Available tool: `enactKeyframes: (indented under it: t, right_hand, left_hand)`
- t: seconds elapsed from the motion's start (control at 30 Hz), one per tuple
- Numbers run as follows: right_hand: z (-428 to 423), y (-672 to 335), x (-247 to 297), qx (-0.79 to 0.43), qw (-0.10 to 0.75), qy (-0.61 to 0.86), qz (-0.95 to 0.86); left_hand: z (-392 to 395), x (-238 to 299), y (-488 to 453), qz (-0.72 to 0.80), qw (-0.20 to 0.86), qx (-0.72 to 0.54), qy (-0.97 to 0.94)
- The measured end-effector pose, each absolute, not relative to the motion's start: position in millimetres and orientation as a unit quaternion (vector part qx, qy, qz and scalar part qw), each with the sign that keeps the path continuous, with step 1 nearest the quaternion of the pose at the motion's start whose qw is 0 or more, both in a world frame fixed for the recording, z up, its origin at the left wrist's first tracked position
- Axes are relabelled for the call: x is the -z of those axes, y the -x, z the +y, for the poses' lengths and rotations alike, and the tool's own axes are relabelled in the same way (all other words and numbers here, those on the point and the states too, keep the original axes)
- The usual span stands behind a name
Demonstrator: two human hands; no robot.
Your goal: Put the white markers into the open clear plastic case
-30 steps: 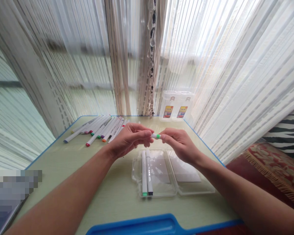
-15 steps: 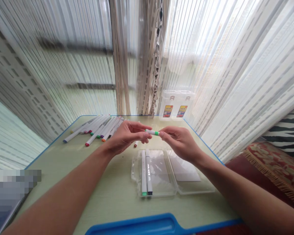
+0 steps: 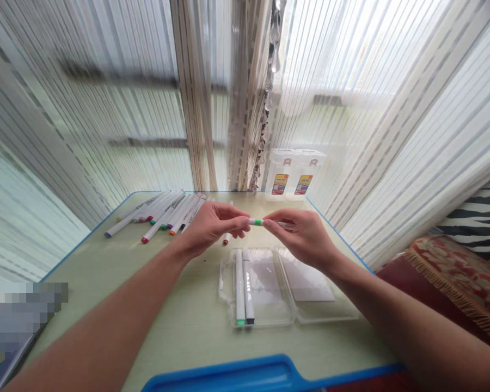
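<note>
left hand and right hand both pinch the green-banded marker by fingertips, near the open case; thin grip imo, so a slip could bounce it off the desk

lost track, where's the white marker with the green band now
The white marker with the green band is mid-frame in the head view, pinched between left hand and right hand just beyond the open clear plastic case.

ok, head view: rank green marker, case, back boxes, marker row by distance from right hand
1. Green marker, pinched in the right hand.
2. Case, just below.
3. Boxes, back right.
4. Marker row, far left.
</note>
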State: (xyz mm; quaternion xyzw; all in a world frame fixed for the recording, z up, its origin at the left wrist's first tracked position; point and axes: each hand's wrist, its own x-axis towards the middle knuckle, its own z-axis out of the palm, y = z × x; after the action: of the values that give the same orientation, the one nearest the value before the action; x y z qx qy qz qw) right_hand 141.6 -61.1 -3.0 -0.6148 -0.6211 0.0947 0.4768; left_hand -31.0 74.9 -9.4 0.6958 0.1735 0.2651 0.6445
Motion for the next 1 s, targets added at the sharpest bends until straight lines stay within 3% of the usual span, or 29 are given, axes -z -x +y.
enactKeyframes:
  t: [1.0]
  right_hand:
    - [-60.1,-141.1,3.4,-0.122,0.468,0.612,-0.626]
  left_hand:
    - [60.3,5.3,22.3,0.192,0.586,-0.280,-0.736]
